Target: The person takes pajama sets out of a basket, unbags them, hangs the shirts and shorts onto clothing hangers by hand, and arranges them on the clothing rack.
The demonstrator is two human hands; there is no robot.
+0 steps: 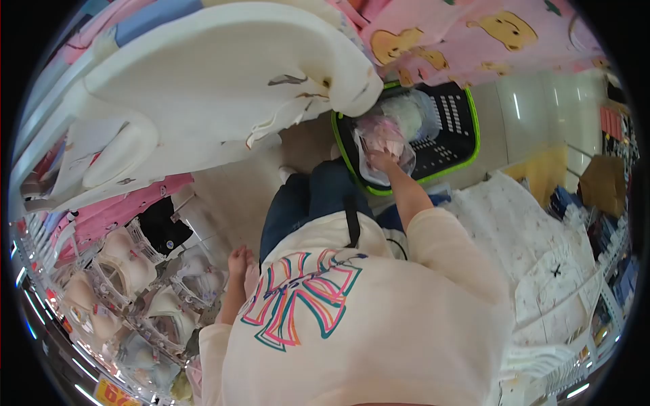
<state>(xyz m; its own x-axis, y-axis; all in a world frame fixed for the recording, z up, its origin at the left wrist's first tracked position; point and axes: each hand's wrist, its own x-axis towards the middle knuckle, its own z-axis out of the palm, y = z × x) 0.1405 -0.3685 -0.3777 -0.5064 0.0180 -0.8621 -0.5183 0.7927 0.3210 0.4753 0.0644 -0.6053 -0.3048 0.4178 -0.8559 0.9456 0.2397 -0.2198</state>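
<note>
My right hand [383, 161] reaches into a black basket with a green rim [477, 139], its fingers curled at a pink item in clear plastic [380, 133]. Beside that item, a pale, whitish-green item in clear wrapping [412, 114] lies in the basket. What exactly the fingers grip is too small to make out. My left hand [241, 260] hangs low at my side, near a rack of bras [196, 274]; its fingers look loosely curled, and whether they hold anything is unclear.
White garments [223, 74] hang close at the upper left, and pink printed clothing [474, 37] hangs above the basket. White patterned clothes [528, 237] hang on a rack at the right. Tiled floor [223, 196] shows between the racks.
</note>
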